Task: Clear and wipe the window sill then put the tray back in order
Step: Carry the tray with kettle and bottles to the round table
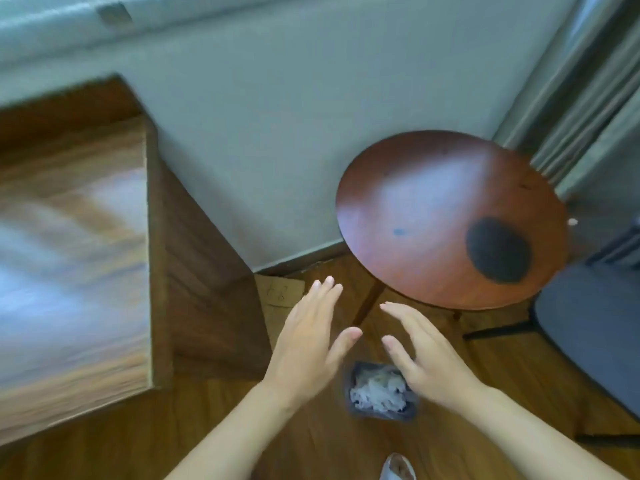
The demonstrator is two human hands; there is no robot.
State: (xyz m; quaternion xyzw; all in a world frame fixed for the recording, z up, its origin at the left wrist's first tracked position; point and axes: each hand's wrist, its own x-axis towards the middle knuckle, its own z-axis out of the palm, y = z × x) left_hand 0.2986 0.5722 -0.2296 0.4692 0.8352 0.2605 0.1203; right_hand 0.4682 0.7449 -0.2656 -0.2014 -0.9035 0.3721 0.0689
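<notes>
My left hand [308, 344] and my right hand [426, 358] hover side by side, palms down, fingers spread, holding nothing. Below them on the wooden floor stands a small dark waste bin [381, 393] filled with crumpled white tissue. The window sill [52, 26] runs as a pale band along the top left, blurred, with a small grey object [114, 13] on it. No tray is in view.
A round reddish-brown side table [433, 209] stands right of centre with a dark round coaster [498, 251] on it. A wooden desk [69, 237] fills the left. A grey chair seat [595, 323] and curtains [588, 98] are at right. A cardboard piece [280, 292] leans by the wall.
</notes>
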